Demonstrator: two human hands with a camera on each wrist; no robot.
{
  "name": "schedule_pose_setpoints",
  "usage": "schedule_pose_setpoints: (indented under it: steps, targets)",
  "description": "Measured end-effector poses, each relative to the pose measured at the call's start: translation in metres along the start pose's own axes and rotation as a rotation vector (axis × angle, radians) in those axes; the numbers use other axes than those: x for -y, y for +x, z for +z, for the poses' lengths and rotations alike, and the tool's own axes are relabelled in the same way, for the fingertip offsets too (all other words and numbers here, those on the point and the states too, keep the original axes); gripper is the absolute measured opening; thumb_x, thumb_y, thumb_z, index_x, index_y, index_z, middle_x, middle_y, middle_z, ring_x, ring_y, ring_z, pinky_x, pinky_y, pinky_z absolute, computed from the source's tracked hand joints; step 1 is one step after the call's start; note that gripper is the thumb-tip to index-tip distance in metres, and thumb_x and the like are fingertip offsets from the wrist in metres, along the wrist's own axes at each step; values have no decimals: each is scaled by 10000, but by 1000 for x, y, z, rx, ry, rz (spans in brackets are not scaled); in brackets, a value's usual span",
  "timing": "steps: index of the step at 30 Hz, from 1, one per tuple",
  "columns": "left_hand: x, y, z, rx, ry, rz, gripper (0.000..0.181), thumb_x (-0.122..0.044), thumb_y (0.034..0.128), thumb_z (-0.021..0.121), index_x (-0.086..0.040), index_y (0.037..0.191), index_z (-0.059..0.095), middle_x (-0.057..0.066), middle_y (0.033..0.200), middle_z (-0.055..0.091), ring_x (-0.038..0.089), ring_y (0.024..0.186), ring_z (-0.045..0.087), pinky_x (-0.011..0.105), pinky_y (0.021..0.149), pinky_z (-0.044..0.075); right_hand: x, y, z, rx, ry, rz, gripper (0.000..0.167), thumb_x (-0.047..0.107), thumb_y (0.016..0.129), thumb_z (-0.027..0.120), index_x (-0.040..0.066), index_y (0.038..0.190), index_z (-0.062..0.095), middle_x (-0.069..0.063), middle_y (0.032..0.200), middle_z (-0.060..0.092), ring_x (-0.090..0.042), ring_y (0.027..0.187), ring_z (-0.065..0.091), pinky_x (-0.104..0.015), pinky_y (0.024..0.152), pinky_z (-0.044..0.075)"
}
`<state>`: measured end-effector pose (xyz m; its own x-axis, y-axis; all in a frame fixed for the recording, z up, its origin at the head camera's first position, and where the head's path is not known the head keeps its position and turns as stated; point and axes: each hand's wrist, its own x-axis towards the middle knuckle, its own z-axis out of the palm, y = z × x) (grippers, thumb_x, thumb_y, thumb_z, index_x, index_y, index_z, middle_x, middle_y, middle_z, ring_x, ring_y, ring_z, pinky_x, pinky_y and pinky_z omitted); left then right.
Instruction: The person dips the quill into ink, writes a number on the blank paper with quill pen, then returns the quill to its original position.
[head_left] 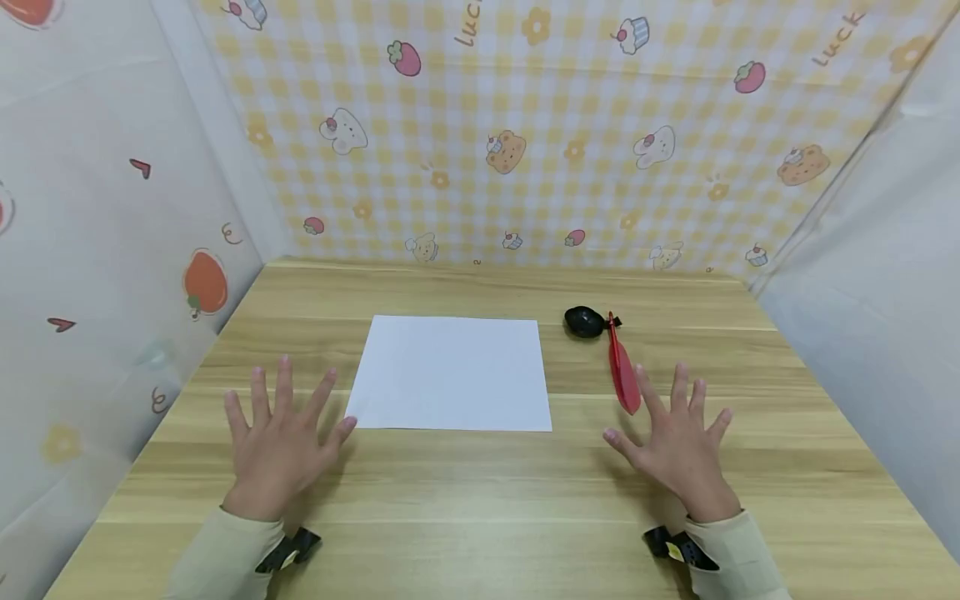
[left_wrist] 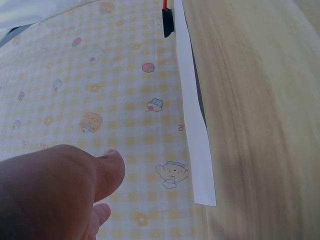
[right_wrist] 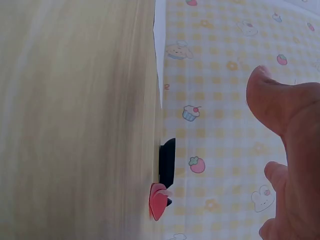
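A blank white sheet of paper (head_left: 452, 373) lies flat on the wooden table. My left hand (head_left: 279, 454) spreads its fingers to the left of it, the thumb tip by the sheet's near left corner; whether they touch cannot be told. To the right of the sheet is a red feather-shaped pen (head_left: 623, 372), its thin upper end beside a rounded black object (head_left: 585, 322) with a narrow neck. My right hand (head_left: 681, 450), fingers spread, is just nearer than the pen, and its index fingertip appears close to the feather. Neither hand holds anything.
The wooden table (head_left: 465, 517) meets a yellow checked cloth backdrop (head_left: 465, 192) at its far edge. White cloth walls stand at the left (head_left: 97, 208) and right (head_left: 885, 250). Each wrist wears a black strapped device near the cuff.
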<state>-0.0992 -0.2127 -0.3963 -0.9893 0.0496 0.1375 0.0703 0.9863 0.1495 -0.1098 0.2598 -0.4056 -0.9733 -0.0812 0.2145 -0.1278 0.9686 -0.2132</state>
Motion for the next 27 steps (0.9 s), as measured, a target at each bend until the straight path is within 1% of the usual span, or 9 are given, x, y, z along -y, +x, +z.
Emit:
schedule_pose_setpoints:
  steps: [5,12,14,17,19,22,27]
  targets:
    - [1,1,-1,11,9,2,705,-603,958,420,-272,1551,234,295,1571,-15,539,1390,-125,671,1005,-222,1,1,-1,23,11,-2,993,618,796,665,248,1564,156,-392,1519,40,-664,1322,75,-869,864,-13]
    - [1,4,-2,-6,1,22,696,-607,958,412,-259,1541,262,295,1571,5,551,1393,-75,676,1010,-210,1,7,-6,76,48,14,957,569,833,656,188,1561,166,-383,1527,-2,-630,1347,54,-851,898,-13]
    - [2,5,-3,-3,-5,26,692,-601,961,413,-257,1542,261,297,1570,9,546,1394,-85,672,1007,-217,0,10,-8,86,57,16,956,569,838,650,180,1562,161,-384,1526,-7,-619,1353,56,-848,906,-3]
    - [2,7,-4,9,-17,32,691,-594,961,424,-247,1539,269,300,1568,14,537,1397,-96,666,1027,-196,-1,12,-9,94,64,16,964,573,836,649,173,1562,157,-384,1525,-3,-599,1359,71,-848,909,16]
    - [3,8,-4,18,-21,38,694,-598,960,421,-242,1536,276,305,1566,15,534,1399,-95,662,1043,-175,-3,14,-9,90,69,13,966,573,835,650,165,1561,161,-384,1525,7,-587,1361,82,-847,911,27]
    - [4,10,-5,14,-22,49,692,-606,956,422,-240,1530,294,314,1561,37,549,1396,-37,664,1061,-133,-5,17,-8,75,88,4,959,576,837,647,166,1560,169,-376,1529,17,-576,1366,92,-839,920,39]
    - [5,15,-7,16,-24,63,683,-595,960,428,-252,1534,288,310,1563,37,558,1393,2,668,1064,-120,-8,23,-7,24,122,-34,918,563,848,647,141,1545,223,-364,1529,84,-556,1370,146,-819,938,100]
